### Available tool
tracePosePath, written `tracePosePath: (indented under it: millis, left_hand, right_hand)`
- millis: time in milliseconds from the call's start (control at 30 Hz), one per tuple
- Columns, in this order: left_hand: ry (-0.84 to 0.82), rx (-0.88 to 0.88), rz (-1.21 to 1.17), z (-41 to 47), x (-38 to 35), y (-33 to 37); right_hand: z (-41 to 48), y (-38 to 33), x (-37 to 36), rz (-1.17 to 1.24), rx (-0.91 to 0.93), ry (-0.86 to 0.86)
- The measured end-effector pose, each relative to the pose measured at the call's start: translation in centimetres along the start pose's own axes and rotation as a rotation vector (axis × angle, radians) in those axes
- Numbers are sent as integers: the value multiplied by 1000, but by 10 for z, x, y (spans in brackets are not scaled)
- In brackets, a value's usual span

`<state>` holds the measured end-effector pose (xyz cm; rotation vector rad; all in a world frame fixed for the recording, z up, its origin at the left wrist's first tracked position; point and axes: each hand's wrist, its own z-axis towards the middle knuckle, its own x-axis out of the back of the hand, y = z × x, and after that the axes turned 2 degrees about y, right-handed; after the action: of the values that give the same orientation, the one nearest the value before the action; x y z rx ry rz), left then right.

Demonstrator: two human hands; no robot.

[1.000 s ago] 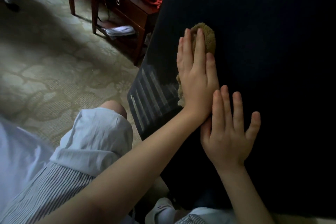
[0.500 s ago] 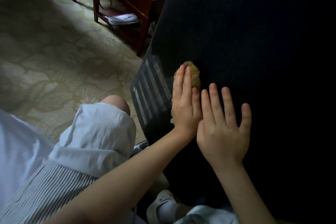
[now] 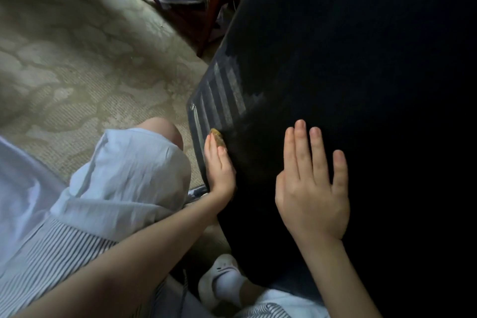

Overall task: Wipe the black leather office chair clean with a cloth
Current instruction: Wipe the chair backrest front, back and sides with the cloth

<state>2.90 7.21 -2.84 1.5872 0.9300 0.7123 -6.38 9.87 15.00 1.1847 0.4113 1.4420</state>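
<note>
chair (image 3: 361,59): black leather fills the right, pale streaks of reflected light at its left edge | right hand (image 3: 312,188): flat on the leather, fingers straight, slightly spread, likely bracing | left hand (image 3: 219,170): fingers straight, together, pressing the cloth | cloth (image 3: 216,135): tan, fuzzy, tip showing at the chair's near-left edge

no readable txt, labels, nos.

The single wide-angle view comes from the person's head, facing forward and steeply down. It sits close: the black chair (image 3: 361,59) fills the right half, the carpet (image 3: 77,72) and a bent knee (image 3: 161,129) the left, while the left arm (image 3: 134,253) and right arm (image 3: 335,273) enter from the bottom edge.
</note>
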Motion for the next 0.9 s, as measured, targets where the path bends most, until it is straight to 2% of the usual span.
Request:
tracePosePath:
  millis: [200,300,400,600,733,900]
  left_hand:
    - [-45,126,-45,10,4,13]
    - [2,151,-129,0,8,34]
    - [36,75,-213,-19,10,62]
    - [-19,-50,-404,-27,31,122]
    - [-87,131,-638,9,43,142]
    - [-152,-64,-593,20,44,144]
  right_hand:
    - [7,-3,1,-29,2,-30]
    - [8,-2,3,-42,6,-55]
    - [6,-2,5,-22,8,-80]
    - [6,0,7,10,17,-109]
    - [5,-1,7,44,-2,-113]
    - [11,0,12,95,-8,-137]
